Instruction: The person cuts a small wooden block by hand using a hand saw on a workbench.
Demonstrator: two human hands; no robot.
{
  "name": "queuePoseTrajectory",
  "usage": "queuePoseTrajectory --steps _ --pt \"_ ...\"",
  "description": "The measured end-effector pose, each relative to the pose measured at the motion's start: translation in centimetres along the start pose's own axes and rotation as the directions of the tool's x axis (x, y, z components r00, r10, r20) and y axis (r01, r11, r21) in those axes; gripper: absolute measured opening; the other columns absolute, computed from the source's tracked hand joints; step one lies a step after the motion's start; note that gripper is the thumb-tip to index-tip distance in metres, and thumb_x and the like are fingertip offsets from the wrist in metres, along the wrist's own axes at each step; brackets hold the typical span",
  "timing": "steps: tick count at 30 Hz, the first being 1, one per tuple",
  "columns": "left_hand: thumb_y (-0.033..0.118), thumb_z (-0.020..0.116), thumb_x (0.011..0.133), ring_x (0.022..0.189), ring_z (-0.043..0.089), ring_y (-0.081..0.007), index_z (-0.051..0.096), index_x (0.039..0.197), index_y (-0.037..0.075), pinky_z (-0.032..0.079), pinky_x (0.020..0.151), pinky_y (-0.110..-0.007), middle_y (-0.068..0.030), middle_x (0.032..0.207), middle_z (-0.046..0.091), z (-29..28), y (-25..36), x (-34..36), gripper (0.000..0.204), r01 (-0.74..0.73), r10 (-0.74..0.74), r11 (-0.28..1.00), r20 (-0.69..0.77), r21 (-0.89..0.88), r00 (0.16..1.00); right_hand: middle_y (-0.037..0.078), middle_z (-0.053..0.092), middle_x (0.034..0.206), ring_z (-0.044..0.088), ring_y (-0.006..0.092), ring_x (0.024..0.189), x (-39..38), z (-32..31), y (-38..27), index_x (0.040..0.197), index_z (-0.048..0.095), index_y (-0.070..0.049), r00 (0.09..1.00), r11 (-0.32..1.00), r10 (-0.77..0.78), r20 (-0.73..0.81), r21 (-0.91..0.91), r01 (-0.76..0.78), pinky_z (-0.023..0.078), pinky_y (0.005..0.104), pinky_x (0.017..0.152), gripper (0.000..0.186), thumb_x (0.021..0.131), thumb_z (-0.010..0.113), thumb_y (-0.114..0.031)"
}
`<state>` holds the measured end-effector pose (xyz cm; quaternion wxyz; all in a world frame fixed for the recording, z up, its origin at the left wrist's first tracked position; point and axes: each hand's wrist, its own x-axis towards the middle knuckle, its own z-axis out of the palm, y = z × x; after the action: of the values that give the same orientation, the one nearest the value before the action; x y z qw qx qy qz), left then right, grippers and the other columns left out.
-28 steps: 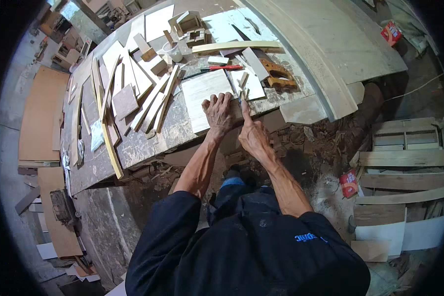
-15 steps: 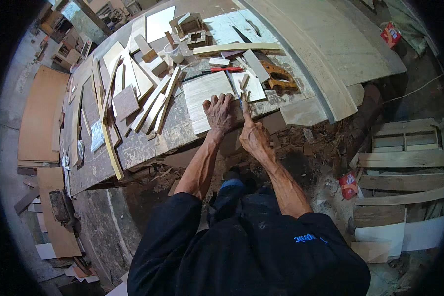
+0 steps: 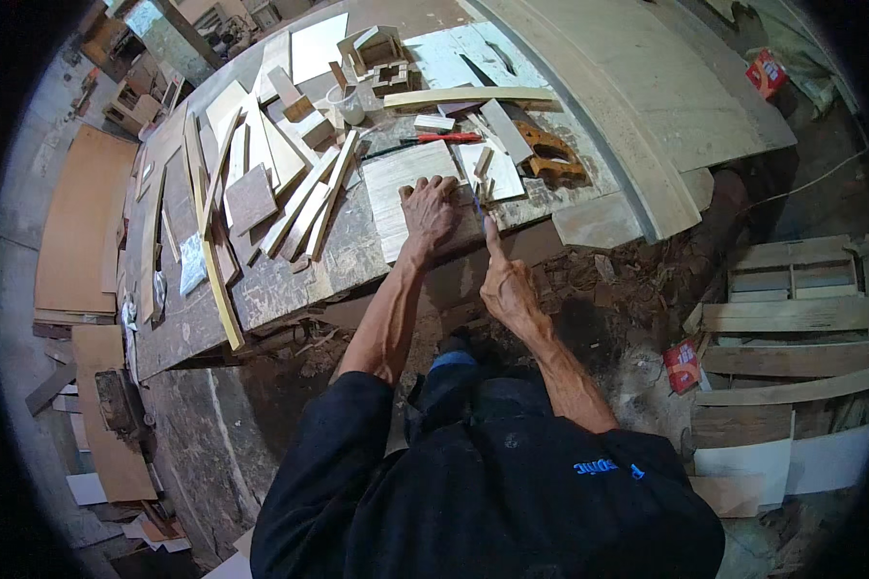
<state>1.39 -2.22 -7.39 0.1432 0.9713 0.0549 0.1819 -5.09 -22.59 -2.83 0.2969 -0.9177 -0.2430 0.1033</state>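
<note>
A pale, square wooden board [image 3: 388, 217] lies at the near edge of the workbench. My left hand [image 3: 431, 212] presses down on its right part with the fingers curled, and the fingertips are partly hidden. Just right of the board, my right hand [image 3: 512, 291] is closed, its index finger stretched forward along a thin, bluish, blade-like tool [image 3: 478, 201] beside the board's right edge. The tool's kind is too small to tell. Small wood strips [image 3: 483, 164] rest on a white piece [image 3: 502, 180] ahead of the right hand.
A handsaw with an orange-brown handle [image 3: 550, 154] lies to the right, before a long curved wooden piece [image 3: 608, 116]. Red and black pens or tools [image 3: 444, 138] lie behind the board. Wood strips [image 3: 304, 212] and a white cup [image 3: 346, 104] occupy the left side.
My right hand has drawn back toward me and slightly right, its index finger now nearer the bench edge. My left hand stays on the board.
</note>
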Motion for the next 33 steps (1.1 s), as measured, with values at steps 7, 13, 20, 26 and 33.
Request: queuePoseTrajectory --steps 7,13,20,26,33 --pt "0.023 0.064 0.08 0.1 0.057 -0.025 0.067 0.104 0.019 0.037 0.086 -0.043 -0.0015 0.101 0.065 -0.1 0.4 0.8 0.025 -0.017 0.017 1.0 0.037 -0.01 0.999 0.014 0.057 0.058 0.054 0.0269 0.05 1.8 0.6 1.0 0.159 0.01 -0.003 0.995 0.999 -0.035 -0.097 -0.015 0.034 0.046 0.0417 0.052 0.088 0.085 0.058 -0.004" --pt "0.027 0.059 0.091 0.105 0.05 -0.0261 0.057 0.114 0.014 0.038 0.087 -0.046 -0.007 0.107 0.052 0.8 0.0 1.0 0.026 -0.034 0.035 0.999 -0.061 0.006 0.998 0.02 0.062 0.065 0.06 0.0369 0.055 3.2 1.2 1.2 0.16 0.007 -0.016 0.998 0.996 0.054 -0.021 0.071 -0.053 0.05 0.0478 0.056 0.092 0.083 0.056 -0.007" --pt "0.029 0.059 0.092 0.109 0.05 -0.0289 0.054 0.119 0.012 0.038 0.089 -0.045 -0.0101 0.11 0.052 0.0 -0.7 0.3 0.033 -0.154 0.155 0.987 -0.014 0.048 0.988 0.021 0.062 0.071 0.062 0.0367 0.062 3.3 0.9 1.1 0.161 0.009 -0.017 0.993 0.995 0.098 0.064 0.01 -0.099 0.049 0.05 0.061 0.09 0.085 0.058 -0.01" --pt "0.018 0.062 0.079 0.11 0.048 -0.0298 0.053 0.127 0.011 0.037 0.09 -0.048 -0.0094 0.117 0.051 -0.2 -0.7 -0.3 0.049 -0.189 0.189 0.982 -0.008 0.014 0.982 0.018 0.056 0.06 0.053 0.0314 0.052 -0.2 0.5 1.5 0.159 0.011 -0.009 0.999 0.999 0.038 0.019 -0.037 -0.037 0.044 0.0458 0.055 0.086 0.086 0.055 -0.006" --pt "0.015 0.064 0.074 0.114 0.046 -0.0294 0.049 0.132 0.011 0.031 0.097 -0.051 -0.0095 0.12 0.05 1.0 0.2 -1.5 0.061 -0.068 0.078 0.99 -0.082 0.123 0.994 0.012 0.047 0.049 0.043 0.0213 0.042 -1.4 0.1 1.3 0.158 0.016 -0.001 0.997 0.995 -0.061 -0.038 -0.075 0.058 0.038 0.0403 0.047 0.081 0.087 0.056 -0.004"
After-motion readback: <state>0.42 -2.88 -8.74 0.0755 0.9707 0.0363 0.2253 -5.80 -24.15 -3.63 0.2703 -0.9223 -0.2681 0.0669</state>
